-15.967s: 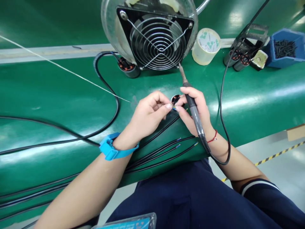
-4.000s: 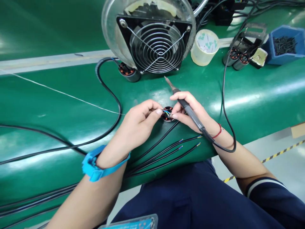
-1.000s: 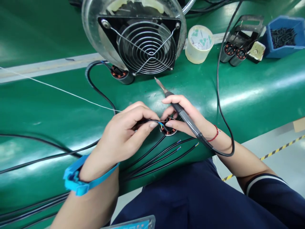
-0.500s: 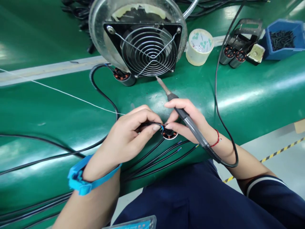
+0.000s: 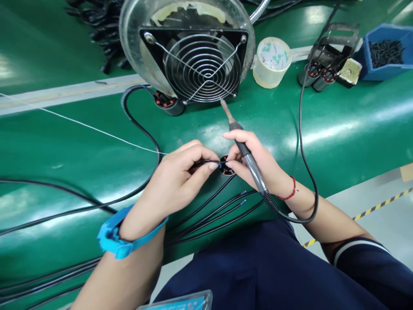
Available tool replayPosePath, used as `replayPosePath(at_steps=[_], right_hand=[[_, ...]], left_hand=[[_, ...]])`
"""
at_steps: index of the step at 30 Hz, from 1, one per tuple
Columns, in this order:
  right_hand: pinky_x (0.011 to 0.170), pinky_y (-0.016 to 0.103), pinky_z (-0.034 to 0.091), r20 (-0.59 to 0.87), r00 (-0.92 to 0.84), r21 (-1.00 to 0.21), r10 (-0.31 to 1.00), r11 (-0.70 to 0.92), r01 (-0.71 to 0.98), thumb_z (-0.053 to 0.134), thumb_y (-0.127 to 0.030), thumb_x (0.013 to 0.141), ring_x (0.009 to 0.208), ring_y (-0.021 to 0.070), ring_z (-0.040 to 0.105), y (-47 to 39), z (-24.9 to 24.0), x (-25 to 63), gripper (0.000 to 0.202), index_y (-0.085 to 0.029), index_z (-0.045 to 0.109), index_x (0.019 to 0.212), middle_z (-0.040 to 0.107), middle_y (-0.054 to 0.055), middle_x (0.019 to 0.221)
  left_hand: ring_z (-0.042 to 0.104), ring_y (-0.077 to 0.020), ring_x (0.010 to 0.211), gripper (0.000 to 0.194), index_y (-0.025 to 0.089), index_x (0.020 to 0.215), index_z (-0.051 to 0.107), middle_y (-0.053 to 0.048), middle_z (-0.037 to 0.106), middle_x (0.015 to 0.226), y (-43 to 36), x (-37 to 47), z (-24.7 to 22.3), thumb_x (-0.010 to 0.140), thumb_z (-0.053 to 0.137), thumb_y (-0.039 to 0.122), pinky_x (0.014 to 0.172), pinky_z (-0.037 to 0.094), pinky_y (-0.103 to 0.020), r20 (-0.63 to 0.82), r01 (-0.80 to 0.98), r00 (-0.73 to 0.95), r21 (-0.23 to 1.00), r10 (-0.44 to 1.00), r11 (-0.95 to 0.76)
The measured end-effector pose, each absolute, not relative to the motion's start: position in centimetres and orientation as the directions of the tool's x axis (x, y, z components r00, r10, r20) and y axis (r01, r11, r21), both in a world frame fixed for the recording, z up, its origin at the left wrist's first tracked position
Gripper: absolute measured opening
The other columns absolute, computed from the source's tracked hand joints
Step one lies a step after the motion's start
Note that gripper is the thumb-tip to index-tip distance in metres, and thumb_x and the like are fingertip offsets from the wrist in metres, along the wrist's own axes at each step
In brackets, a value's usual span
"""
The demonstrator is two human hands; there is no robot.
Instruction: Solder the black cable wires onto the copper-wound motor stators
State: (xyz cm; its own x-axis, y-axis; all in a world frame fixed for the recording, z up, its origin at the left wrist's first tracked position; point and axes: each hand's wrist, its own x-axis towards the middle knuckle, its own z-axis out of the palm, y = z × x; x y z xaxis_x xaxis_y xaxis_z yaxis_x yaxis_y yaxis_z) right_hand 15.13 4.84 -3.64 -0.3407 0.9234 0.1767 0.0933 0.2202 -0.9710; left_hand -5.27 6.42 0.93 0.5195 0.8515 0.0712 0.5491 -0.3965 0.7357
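My left hand (image 5: 180, 176) pinches a thin black cable (image 5: 203, 162) between thumb and fingers, with a bit of blue wire at its tip. Thin white solder wire (image 5: 129, 142) runs from the left to behind this hand. My right hand (image 5: 254, 159) holds a soldering iron (image 5: 253, 168), its tip pointing up toward the fan guard, while thumb and index finger pinch the wire end. Between both hands, partly hidden by the fingertips, is a round black motor part (image 5: 227, 169) with copper windings.
A fan (image 5: 206, 71) with a wire guard stands ahead, a motor part (image 5: 169, 104) beside it. Rightward are a tape roll (image 5: 272, 62), two motor parts (image 5: 318, 77), an iron stand (image 5: 338, 41) and a blue bin (image 5: 383, 71). Black cables (image 5: 209, 215) lie near the bench's front edge.
The soldering iron has swung more upright and its tip has shifted right. The round motor part sits slightly farther from my body, and both hands' fingertips have moved up a little.
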Motion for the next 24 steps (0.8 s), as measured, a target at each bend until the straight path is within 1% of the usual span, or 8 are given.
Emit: replayPosePath(at_steps=[3, 5, 9, 12, 15, 18, 21, 24], right_hand=[[0.077, 0.025, 0.056, 0.175, -0.286, -0.972, 0.942, 0.211, 0.100, 0.059, -0.012, 0.089, 0.072, 0.0085, 0.064, 5.1, -3.8, 14.8, 0.051, -0.025, 0.042, 0.136, 0.063, -0.008, 0.083], [0.075, 0.025, 0.056, 0.189, -0.241, -0.964, 0.952, 0.226, 0.137, 0.059, -0.014, 0.090, 0.073, 0.0092, 0.064, 5.3, -3.9, 14.7, 0.050, -0.025, 0.042, 0.136, 0.064, -0.007, 0.086], [0.087, 0.031, 0.055, 0.334, -0.141, -0.881, 0.932, 0.362, 0.303, 0.059, -0.015, 0.091, 0.089, 0.0138, 0.065, 5.2, -3.8, 15.0, 0.044, -0.025, 0.046, 0.132, 0.066, -0.003, 0.095], [0.090, 0.036, 0.053, 0.439, -0.206, -0.772, 0.875, 0.484, 0.412, 0.057, -0.017, 0.093, 0.090, 0.0171, 0.063, 4.6, -3.6, 14.7, 0.040, -0.024, 0.047, 0.132, 0.065, -0.002, 0.094], [0.086, 0.039, 0.051, 0.409, -0.317, -0.649, 0.856, 0.517, 0.558, 0.057, -0.020, 0.095, 0.093, 0.0216, 0.060, 4.4, -3.8, 14.2, 0.039, -0.024, 0.050, 0.133, 0.065, 0.002, 0.098], [0.088, 0.040, 0.050, 0.416, -0.307, -0.622, 0.856, 0.515, 0.590, 0.057, -0.022, 0.097, 0.096, 0.0229, 0.058, 4.8, -4.3, 14.0, 0.039, -0.023, 0.048, 0.134, 0.066, 0.004, 0.102], [0.089, 0.039, 0.051, 0.486, -0.230, -0.676, 0.843, 0.530, 0.512, 0.056, -0.023, 0.098, 0.094, 0.0211, 0.059, 5.4, -4.7, 14.3, 0.036, -0.022, 0.046, 0.132, 0.066, 0.003, 0.101], [0.088, 0.037, 0.052, 0.497, -0.193, -0.723, 0.846, 0.527, 0.446, 0.054, -0.021, 0.097, 0.089, 0.0191, 0.060, 5.5, -4.8, 14.7, 0.034, -0.025, 0.045, 0.130, 0.066, -0.001, 0.095]], left_hand=[[0.058, -0.0135, 0.071, 0.014, 0.018, 0.090, 0.066, 0.001, 0.062, 0.079, 6.4, -5.1, 0.6, 0.096, 0.054, 0.018, 0.066, 0.044, -0.026, 0.104, 0.573, 0.528, 0.689, 0.843, -0.444], [0.059, -0.0143, 0.073, 0.015, 0.017, 0.096, 0.067, -0.001, 0.063, 0.081, 6.3, -4.9, 0.3, 0.098, 0.052, 0.017, 0.067, 0.045, -0.026, 0.133, 0.588, 0.545, 0.644, 0.828, -0.490], [0.060, -0.0173, 0.076, 0.020, 0.014, 0.104, 0.069, -0.004, 0.062, 0.081, 6.1, -4.7, -0.5, 0.099, 0.050, 0.017, 0.067, 0.047, -0.028, 0.226, 0.649, 0.541, 0.501, 0.810, -0.573], [0.061, -0.0194, 0.076, 0.023, 0.014, 0.100, 0.070, -0.007, 0.062, 0.082, 6.0, -4.7, -0.8, 0.101, 0.048, 0.019, 0.064, 0.045, -0.031, 0.260, 0.737, 0.498, 0.376, 0.827, -0.562], [0.059, -0.0202, 0.072, 0.026, 0.015, 0.097, 0.070, -0.007, 0.063, 0.081, 6.0, -4.9, -0.7, 0.100, 0.045, 0.022, 0.059, 0.042, -0.032, 0.240, 0.786, 0.476, 0.316, 0.846, -0.532], [0.058, -0.0185, 0.070, 0.027, 0.015, 0.092, 0.069, -0.004, 0.061, 0.078, 6.1, -5.2, -0.2, 0.099, 0.045, 0.022, 0.061, 0.042, -0.031, 0.173, 0.761, 0.481, 0.405, 0.859, -0.508], [0.057, -0.0156, 0.068, 0.026, 0.016, 0.086, 0.068, -0.002, 0.060, 0.073, 6.3, -5.3, 0.5, 0.098, 0.045, 0.022, 0.065, 0.042, -0.029, 0.102, 0.678, 0.497, 0.575, 0.862, -0.459], [0.055, -0.0140, 0.066, 0.024, 0.017, 0.080, 0.065, 0.000, 0.060, 0.072, 6.5, -5.2, 0.9, 0.095, 0.048, 0.025, 0.065, 0.041, -0.028, 0.038, 0.610, 0.459, 0.713, 0.887, -0.346]])
